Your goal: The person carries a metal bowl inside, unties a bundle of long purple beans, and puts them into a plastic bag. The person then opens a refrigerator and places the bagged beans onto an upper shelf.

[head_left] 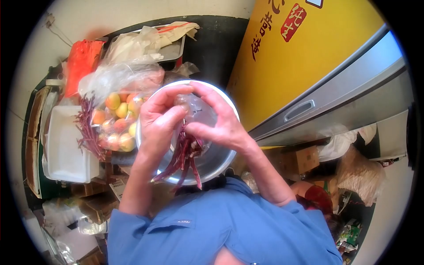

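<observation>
Both hands are raised over a round metal bowl (215, 171). My left hand (162, 115) is closed, its thumb and fingers pinched on clear plastic (182, 102) near the bowl's middle. My right hand (216, 117) curves in from the other side, its fingertips near the left ones and its thumb pressed at the top of a bunch of dark red-purple long beans (185, 154). The beans hang down past the bowl's near rim. What lies under the fingers is partly hidden.
Left of the bowl is a clear bag of yellow-red fruit (119, 119). More purple beans (88, 128) lie by a white plastic bin (68, 148). A yellow-fronted cabinet (304, 57) with a metal edge stands at the right, cardboard boxes (304, 160) below it.
</observation>
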A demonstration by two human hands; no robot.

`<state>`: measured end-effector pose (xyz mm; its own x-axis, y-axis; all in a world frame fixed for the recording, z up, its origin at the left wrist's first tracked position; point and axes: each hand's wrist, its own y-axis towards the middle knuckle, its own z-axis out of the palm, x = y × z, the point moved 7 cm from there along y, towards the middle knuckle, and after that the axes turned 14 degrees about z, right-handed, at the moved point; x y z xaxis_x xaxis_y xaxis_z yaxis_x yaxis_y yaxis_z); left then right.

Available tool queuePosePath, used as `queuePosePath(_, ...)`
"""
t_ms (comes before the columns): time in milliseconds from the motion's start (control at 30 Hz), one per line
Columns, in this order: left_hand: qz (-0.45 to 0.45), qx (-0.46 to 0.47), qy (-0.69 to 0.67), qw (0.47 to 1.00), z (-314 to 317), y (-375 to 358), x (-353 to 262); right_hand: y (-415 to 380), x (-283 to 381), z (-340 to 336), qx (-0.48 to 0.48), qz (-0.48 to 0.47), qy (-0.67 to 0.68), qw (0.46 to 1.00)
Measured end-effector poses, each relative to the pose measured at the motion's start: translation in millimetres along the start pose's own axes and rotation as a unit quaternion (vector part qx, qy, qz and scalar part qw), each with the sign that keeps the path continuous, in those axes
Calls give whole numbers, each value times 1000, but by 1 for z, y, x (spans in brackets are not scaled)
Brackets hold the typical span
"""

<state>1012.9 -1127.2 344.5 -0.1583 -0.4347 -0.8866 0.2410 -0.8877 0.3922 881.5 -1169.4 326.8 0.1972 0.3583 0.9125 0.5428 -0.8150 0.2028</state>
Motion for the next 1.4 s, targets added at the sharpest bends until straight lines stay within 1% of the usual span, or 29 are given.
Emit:
queuePosePath(33,0,1,1,1000,1,3,-2,-2,4,6,-27,-35,-29,999)
queuePosePath(100,-12,-15,-25,1000,0,7,-4,-3,-7,24,80,91,108,987)
queuePosePath(233,1,-10,-1,1000,-7,5,-1,-9,-17,29,57,82,112,989)
queuePosePath(300,1,-33,13,999,-12,5,5,-12,-25,30,44,156,266,950)
queuePosePath(367,2,-57,27,998,-17,5,3,-12,-39,31,34,193,389,900)
queuePosePath(433,-7,6,100,995,-17,6,-4,-11,-61,35,27,217,537,815)
queuePosePath(467,6,80,145,986,-14,6,-5,-11,-65,33,22,249,555,793)
queuePosePath(500,19,155,189,970,-8,6,-8,-11,-65,33,23,248,556,793)
queuePosePath(567,94,326,272,900,19,2,-22,-14,-64,47,103,271,587,756)
queuePosePath(600,147,372,278,873,29,-1,-23,-15,-67,56,80,291,532,791)
queuePosePath(633,200,416,283,841,39,-6,-24,-13,-72,64,69,244,476,842)
queuePosePath(667,231,431,321,811,48,-9,-32,-11,-49,54,28,144,360,921)
queuePosePath(700,232,431,323,810,50,-8,-35,-11,-24,45,-14,39,234,971)
queuePosePath(733,226,460,348,785,53,-10,-34,-13,-24,42,-14,36,234,971)
queuePosePath(767,221,489,372,757,56,-10,-32,-13,-32,45,34,89,166,981)
queuePosePath(800,232,480,367,762,58,-9,-38,-13,-40,50,80,139,96,982)
queuePosePath(833,238,479,372,759,57,-8,-38,-12,-40,50,79,131,95,984)
queuePosePath(900,224,449,364,785,50,-4,-32,-16,-52,61,114,184,150,965)
queuePosePath(933,220,429,362,798,49,-2,-32,-19,-42,62,83,94,139,982)
queuePosePath(967,225,428,365,795,50,-3,-30,-20,-40,62,82,88,138,983)
queuePosePath(1033,169,402,333,836,46,-4,-19,-24,-35,63,105,64,125,985)
queuePosePath(1067,187,392,340,834,46,-5,-18,-24,-41,65,108,108,129,980)
queuePosePath(1100,186,390,341,835,44,-4,-19,-25,-40,61,110,107,130,980)
queuePosePath(1167,157,354,341,857,36,2,-19,-30,-44,64,221,191,181,939)
queuePosePath(1200,157,352,342,857,35,2,-19,-28,-43,65,233,183,218,930)
queuePosePath(1233,149,349,342,860,34,2,-17,-28,-41,67,234,184,218,929)
queuePosePath(1300,132,344,341,865,31,0,-12,-24,-37,64,157,186,181,953)
queuePosePath(1333,129,343,341,866,29,-1,-10,-23,-36,70,158,188,182,952)
queuePosePath(1400,131,320,288,893,25,-3,-9,-20,-40,71,93,198,256,942)
